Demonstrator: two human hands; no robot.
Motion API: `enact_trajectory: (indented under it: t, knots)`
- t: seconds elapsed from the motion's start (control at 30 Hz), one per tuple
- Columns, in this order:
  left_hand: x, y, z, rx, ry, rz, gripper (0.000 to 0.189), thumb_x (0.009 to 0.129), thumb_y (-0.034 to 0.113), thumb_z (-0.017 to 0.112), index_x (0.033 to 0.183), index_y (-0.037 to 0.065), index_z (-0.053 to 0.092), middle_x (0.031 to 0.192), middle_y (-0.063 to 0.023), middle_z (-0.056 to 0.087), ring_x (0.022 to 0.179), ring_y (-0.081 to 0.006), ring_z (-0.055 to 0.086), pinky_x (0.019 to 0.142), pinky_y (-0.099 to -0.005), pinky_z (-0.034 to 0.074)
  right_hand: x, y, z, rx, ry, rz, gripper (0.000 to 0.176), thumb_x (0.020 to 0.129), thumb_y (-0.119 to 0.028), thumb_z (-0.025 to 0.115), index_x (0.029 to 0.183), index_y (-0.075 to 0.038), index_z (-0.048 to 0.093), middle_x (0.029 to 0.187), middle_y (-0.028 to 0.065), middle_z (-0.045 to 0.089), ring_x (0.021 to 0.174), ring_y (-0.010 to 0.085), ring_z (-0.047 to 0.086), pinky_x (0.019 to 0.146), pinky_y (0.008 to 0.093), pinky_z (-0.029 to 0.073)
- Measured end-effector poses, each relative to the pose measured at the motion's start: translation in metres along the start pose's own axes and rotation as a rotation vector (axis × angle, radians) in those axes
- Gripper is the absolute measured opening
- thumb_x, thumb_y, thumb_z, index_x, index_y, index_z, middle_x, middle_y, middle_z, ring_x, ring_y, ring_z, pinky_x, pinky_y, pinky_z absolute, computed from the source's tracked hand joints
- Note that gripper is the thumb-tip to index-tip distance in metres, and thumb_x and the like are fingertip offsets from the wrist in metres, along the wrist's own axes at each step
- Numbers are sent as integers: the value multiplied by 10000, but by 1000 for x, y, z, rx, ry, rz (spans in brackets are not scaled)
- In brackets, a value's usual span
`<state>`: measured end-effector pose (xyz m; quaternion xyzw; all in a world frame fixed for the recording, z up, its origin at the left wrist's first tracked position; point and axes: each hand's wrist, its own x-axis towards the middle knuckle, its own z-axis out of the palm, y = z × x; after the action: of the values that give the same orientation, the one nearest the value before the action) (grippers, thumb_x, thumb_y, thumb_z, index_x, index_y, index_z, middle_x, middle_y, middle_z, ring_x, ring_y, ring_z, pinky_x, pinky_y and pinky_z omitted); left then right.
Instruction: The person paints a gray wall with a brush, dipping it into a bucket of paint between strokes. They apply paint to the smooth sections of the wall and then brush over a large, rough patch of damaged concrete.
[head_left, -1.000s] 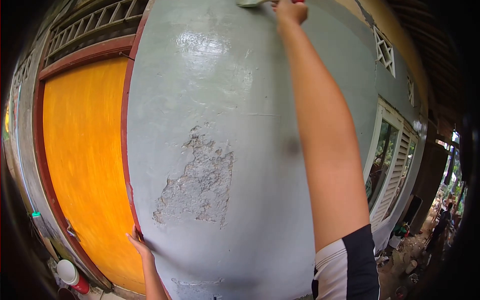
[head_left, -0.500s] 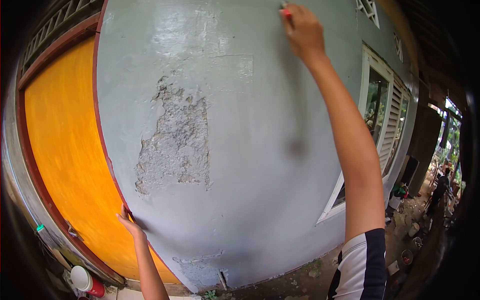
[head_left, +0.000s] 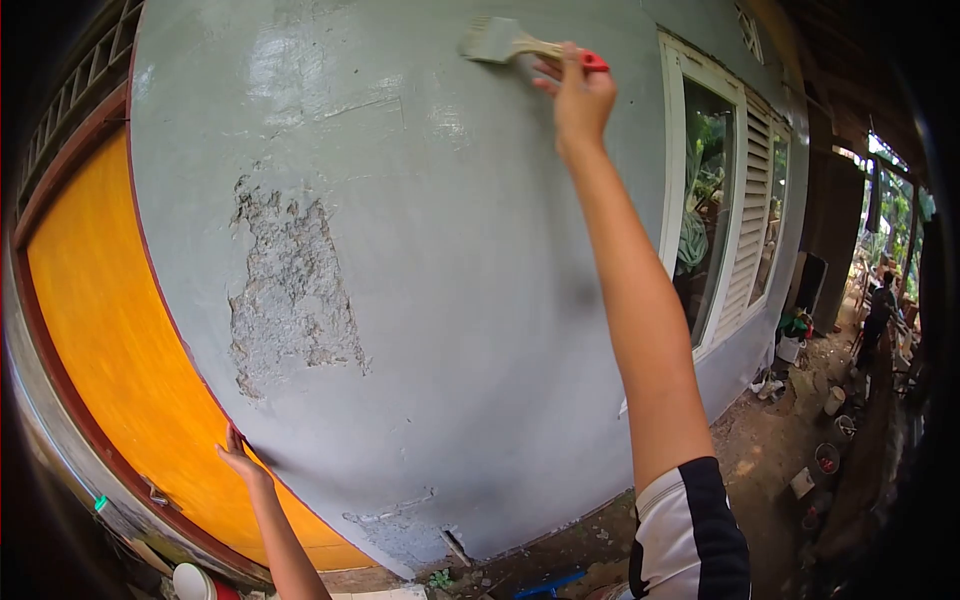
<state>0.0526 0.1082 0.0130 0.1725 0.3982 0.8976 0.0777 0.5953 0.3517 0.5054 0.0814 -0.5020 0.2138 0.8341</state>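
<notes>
My right hand is closed round the red-tipped handle of a wide paintbrush. The brush lies sideways against the upper part of the grey-green wall, its pale bristles pointing left. Lower left, my left hand rests open on the dark red door frame, thumb apart from the fingers. Between the two hands, a rough patch of broken plaster shows in the wall. Shiny, wet-looking streaks mark the paint above it.
An orange door stands at left, a white-framed window at right. A bucket with a white lid sits at the lower left. Containers and clutter lie on the ground at right, where another person is visible far back.
The view has shifted rightward. My right hand has moved lower in the picture, and the whole brush now shows. My left hand stays on the door frame.
</notes>
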Motion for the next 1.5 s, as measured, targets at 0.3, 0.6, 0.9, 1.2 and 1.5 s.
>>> enact_trajectory:
  t: [0.3,0.6,0.9,1.2,1.5]
  knots:
    - [12,-17,6,5,142,59,689,998,533,181,1375,48,493,1446,-104,456,1379,-237,349,1156,-380,208,88,-23,-177,-1029,140,-514,182,941,-220,587,954,-49,648,812,120,676,680,205,676,597,355,508]
    - [24,-24,4,39,176,109,682,995,525,198,1356,39,512,1430,-116,474,1354,-241,392,1141,-378,243,-12,-27,12,-600,-359,-700,120,863,-153,655,935,-65,618,750,111,586,604,265,602,587,380,505]
    - [20,-11,11,-2,223,38,688,991,531,189,1385,46,477,1449,-112,453,1363,-238,381,1143,-394,236,113,-27,-49,-151,-14,49,201,956,-160,553,925,31,605,777,136,666,646,225,676,563,343,544]
    - [31,-30,-3,17,226,98,699,992,551,196,1388,48,476,1444,-112,458,1355,-243,388,1135,-381,245,193,-31,-107,-1283,43,-793,198,934,-196,568,944,-5,617,812,190,673,665,297,680,574,379,557]
    - [12,-15,3,39,99,91,723,982,561,168,1412,52,450,1475,-119,420,1390,-258,334,1154,-411,207,-21,-47,86,-421,-511,-630,153,875,-177,610,864,-26,634,725,182,644,663,316,667,633,413,556]
